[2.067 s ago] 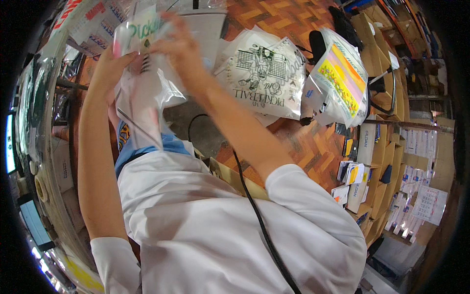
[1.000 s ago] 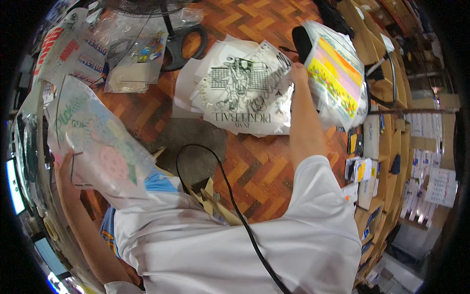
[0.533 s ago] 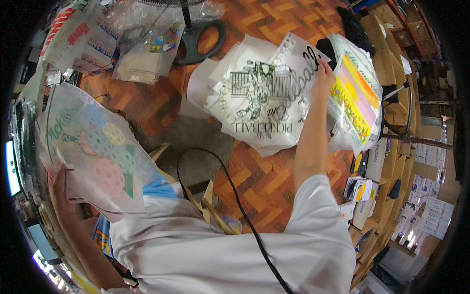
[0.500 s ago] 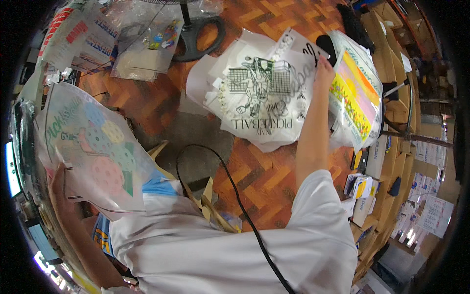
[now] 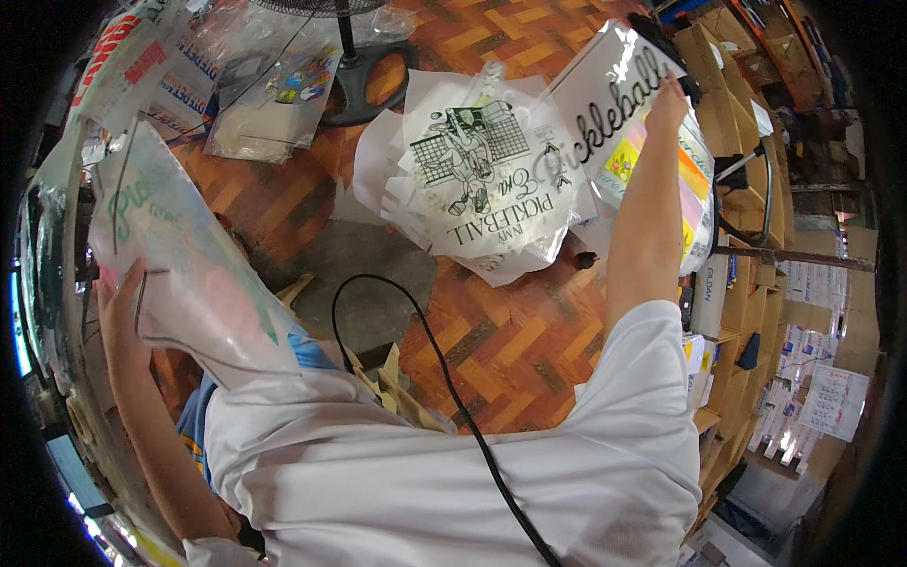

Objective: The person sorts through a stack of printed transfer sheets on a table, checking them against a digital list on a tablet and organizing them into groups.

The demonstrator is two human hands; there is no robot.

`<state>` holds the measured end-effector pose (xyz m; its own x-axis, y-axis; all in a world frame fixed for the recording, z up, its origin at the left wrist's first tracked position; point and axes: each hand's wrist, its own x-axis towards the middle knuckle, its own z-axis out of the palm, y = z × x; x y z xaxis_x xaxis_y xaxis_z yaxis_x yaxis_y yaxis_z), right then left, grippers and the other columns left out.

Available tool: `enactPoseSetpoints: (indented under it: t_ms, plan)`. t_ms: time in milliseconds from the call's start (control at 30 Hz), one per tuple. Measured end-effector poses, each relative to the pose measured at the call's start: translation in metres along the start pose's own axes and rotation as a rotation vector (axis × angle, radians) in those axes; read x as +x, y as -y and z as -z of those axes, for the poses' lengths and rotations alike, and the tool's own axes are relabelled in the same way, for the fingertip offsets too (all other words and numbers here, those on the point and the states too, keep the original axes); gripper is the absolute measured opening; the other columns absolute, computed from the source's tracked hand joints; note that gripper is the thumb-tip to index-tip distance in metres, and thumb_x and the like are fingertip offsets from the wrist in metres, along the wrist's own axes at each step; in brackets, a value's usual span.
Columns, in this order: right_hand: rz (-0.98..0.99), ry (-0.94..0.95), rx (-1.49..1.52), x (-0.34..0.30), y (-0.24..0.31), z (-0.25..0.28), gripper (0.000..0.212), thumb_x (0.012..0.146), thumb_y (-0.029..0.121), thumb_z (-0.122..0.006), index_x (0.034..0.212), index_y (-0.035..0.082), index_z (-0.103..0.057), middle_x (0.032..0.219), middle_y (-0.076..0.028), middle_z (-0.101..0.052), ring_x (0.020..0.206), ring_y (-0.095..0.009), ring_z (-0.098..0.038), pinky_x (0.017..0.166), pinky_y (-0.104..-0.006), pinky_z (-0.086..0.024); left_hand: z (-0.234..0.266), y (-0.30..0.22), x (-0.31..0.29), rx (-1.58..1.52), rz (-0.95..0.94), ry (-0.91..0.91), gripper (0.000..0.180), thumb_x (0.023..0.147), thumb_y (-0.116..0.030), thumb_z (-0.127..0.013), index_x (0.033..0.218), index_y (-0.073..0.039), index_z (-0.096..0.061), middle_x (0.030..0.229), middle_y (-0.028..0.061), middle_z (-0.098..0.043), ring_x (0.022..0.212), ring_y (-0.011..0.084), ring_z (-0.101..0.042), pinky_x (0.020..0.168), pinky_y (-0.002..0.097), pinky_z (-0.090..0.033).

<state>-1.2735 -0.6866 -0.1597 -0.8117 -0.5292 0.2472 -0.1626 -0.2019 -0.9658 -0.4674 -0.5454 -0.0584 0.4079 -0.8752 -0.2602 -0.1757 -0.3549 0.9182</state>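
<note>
My left hand [image 5: 123,300] grips the edge of a translucent printed film sheet [image 5: 179,255] with pink and green patterns, which bows over my lap. My right hand [image 5: 669,102] is stretched out far right, its fingers closed on the edge of another film sheet [image 5: 584,80] with black script lettering. That sheet partly overlaps a fanned-out pile of printed film sheets [image 5: 472,222]; the top one carries a black line drawing with a net. Partly behind my right hand and forearm lies a stack of colourful printed sheets [image 5: 697,184] with yellow, orange and flowers.
A black fan base [image 5: 402,71] stands on the wooden floor [image 5: 482,350] beyond the pile. Plastic-wrapped packages [image 5: 255,137] lie at the far left. Cardboard shelving [image 5: 746,312] runs along the right. A black cable [image 5: 444,354] loops in front of my white shirt.
My right hand has moved right and away from me, drawing the script-lettered sheet further out of the pile. The sheet in my left hand has tilted and bowed more.
</note>
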Motion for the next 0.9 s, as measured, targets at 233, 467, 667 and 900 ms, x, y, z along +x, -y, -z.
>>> enactPoseSetpoints:
  t_ms: [233, 467, 667, 900]
  plan:
    - [0.375, 0.240, 0.134, -0.083, 0.175, -0.015, 0.029, 0.093, 0.015, -0.062, 0.116, -0.002, -0.067, 0.113, -0.009, -0.068, 0.102, -0.016, -0.061, 0.085, -0.0251, -0.045, -0.116, -0.070, 0.008, -0.006, -0.437, 0.252, 0.048, 0.081, -0.013, -0.070, 0.126, -0.003, -0.056, 0.112, 0.0077, -0.064, 0.100, 0.0188, -0.062, 0.086, 0.0317, -0.049]
    - [0.778, 0.082, -0.710, -0.220, 0.229, 0.025, 0.037, 0.095, 0.024, -0.051, 0.125, 0.005, -0.062, 0.123, -0.013, -0.062, 0.112, -0.022, -0.059, 0.097, -0.0329, -0.045, -0.330, -0.109, -0.099, 0.533, -1.283, 0.465, 0.024, 0.083, -0.014, -0.061, 0.106, -0.008, -0.062, 0.088, 0.0208, -0.067, 0.084, 0.0381, -0.067, 0.074, 0.0471, -0.053]
    - [0.965, -0.215, -0.461, -0.243, 0.244, 0.131, 0.032, 0.092, 0.015, -0.054, 0.122, 0.006, -0.063, 0.118, -0.011, -0.064, 0.111, -0.022, -0.059, 0.095, -0.0324, -0.045, -0.384, -0.014, -0.150, 0.906, -1.083, 1.128, 0.054, 0.083, -0.020, -0.064, 0.134, -0.021, -0.048, 0.103, 0.0139, -0.067, 0.094, 0.0317, -0.067, 0.080, 0.0474, -0.054]
    - [0.430, 0.049, -0.285, -0.238, 0.053, 0.068, 0.028, 0.092, 0.014, -0.058, 0.115, 0.001, -0.066, 0.110, -0.011, -0.067, 0.103, -0.020, -0.062, 0.089, -0.0304, -0.049, -0.328, 0.087, -0.122, 0.949, -1.007, 1.131, 0.093, 0.074, -0.044, -0.075, 0.150, -0.019, -0.029, 0.154, 0.0198, -0.027, 0.140, 0.0393, -0.029, 0.112, 0.0608, -0.023]
